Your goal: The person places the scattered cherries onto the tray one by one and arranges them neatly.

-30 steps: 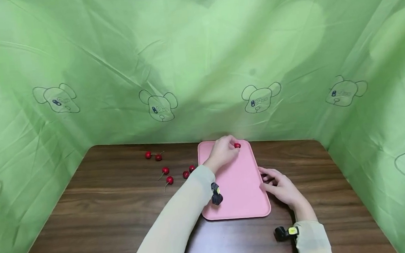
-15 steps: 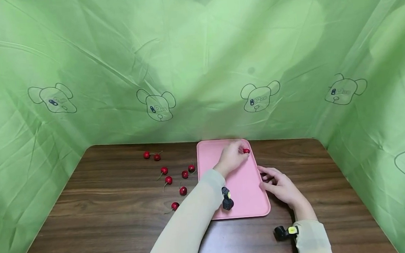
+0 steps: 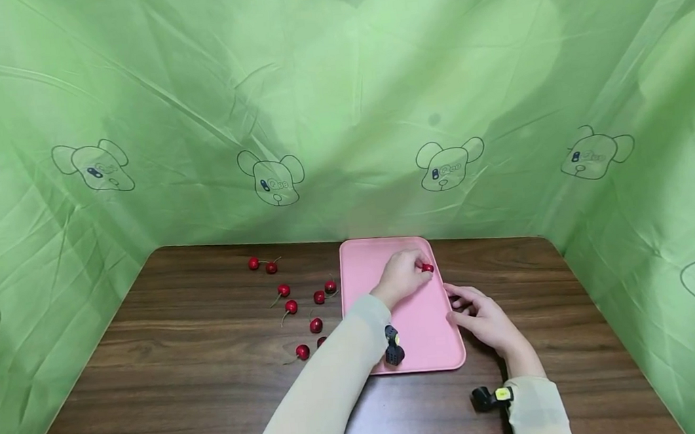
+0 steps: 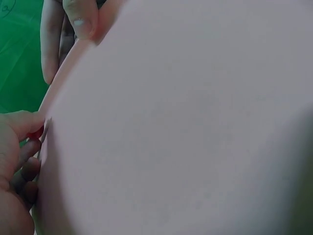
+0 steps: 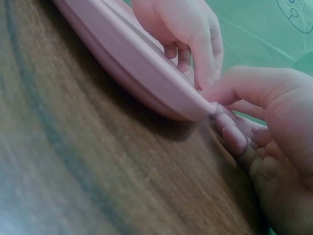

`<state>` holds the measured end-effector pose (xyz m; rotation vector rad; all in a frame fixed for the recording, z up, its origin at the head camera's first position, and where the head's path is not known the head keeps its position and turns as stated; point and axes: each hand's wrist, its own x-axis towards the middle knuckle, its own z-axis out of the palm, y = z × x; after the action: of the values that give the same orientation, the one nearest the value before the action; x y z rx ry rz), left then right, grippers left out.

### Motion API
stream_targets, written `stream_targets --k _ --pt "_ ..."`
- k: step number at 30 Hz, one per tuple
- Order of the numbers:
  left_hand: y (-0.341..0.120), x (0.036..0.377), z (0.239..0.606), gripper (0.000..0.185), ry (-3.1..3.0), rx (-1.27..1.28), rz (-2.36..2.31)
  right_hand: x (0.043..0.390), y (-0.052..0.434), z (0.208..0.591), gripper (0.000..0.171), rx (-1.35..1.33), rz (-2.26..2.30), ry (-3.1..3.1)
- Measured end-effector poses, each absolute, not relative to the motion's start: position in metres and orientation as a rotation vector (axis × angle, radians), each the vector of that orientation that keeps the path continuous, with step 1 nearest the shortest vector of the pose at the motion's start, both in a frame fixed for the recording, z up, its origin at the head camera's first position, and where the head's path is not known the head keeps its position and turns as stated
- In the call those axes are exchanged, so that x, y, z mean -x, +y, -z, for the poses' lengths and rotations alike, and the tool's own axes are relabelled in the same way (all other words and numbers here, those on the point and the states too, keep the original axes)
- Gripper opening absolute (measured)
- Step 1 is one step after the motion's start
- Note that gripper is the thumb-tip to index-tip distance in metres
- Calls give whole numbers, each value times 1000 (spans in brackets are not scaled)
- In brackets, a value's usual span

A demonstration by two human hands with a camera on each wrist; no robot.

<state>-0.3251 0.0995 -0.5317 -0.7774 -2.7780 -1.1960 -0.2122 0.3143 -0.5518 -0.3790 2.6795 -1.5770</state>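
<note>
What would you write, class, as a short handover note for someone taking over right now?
Left hand pinches one cherry over the tray, near its right edge.
Right hand grips that edge, thumb on the rim.
Done: no cherry lies on the tray.
Left: eight loose cherries lie on the table, left of the tray.

No legible text anywhere.

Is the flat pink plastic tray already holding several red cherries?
No, the only cherry there is pinched in the left hand; the tray is otherwise bare.
</note>
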Motion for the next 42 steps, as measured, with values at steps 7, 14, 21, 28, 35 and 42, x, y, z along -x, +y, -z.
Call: stream_targets --k 7,14,21,28,35,42 --pt "98 321 526 15 -2773 764 1158 211 312 547 56 385 1584 2678" --pt "96 320 525 17 -2775 769 1139 209 308 543 57 376 1598 2677" --pt "93 320 524 24 -2786 764 1170 208 306 541 56 355 1584 2693" --pt "84 316 515 36 -2793 793 1275 206 305 542 57 344 1546 2720" --pt "63 311 494 48 -2740 861 1404 207 307 543 57 307 1537 2717" --pt "30 302 480 51 -2747 843 1327 208 309 547 58 260 1517 2719"
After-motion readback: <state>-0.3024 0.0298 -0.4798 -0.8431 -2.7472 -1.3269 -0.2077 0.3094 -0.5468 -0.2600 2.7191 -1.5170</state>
